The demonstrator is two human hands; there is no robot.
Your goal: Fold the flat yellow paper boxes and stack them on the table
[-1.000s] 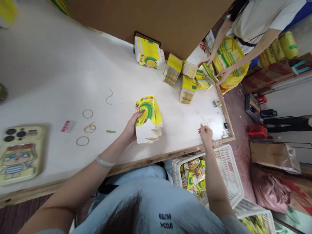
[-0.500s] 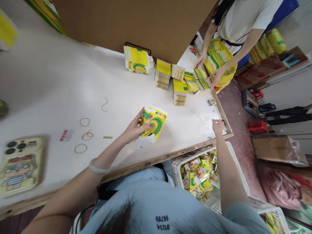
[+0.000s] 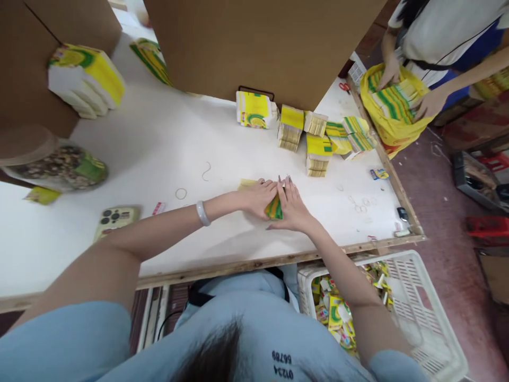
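At the middle of the white table, both hands close around a stack of flat yellow-and-green cartons (image 3: 274, 208). My left hand (image 3: 256, 199) wraps the left side of the stack, a pale bracelet on its wrist. Against the right side presses my right hand (image 3: 293, 206), its fingers over the top and its thumb low at the front. Most of the stack is hidden by the hands. Loose rubber bands (image 3: 361, 206) lie on the table to the right, and another rubber band (image 3: 181, 193) to the left.
Bundled carton stacks (image 3: 317, 154) stand beyond my hands, before a big cardboard box (image 3: 258, 48). A phone (image 3: 115, 218) and a clear jar (image 3: 59, 164) are at left. A crate (image 3: 429, 302) with packets stands below the table edge. At right, a co-worker's hands (image 3: 429, 103) reach into a yellow bag (image 3: 382, 122).
My right hand has come from the rubber bands at the right to the carton stack, joining my left hand. The stack has turned. The view has shifted left, and the co-worker's hands have moved to the bag.
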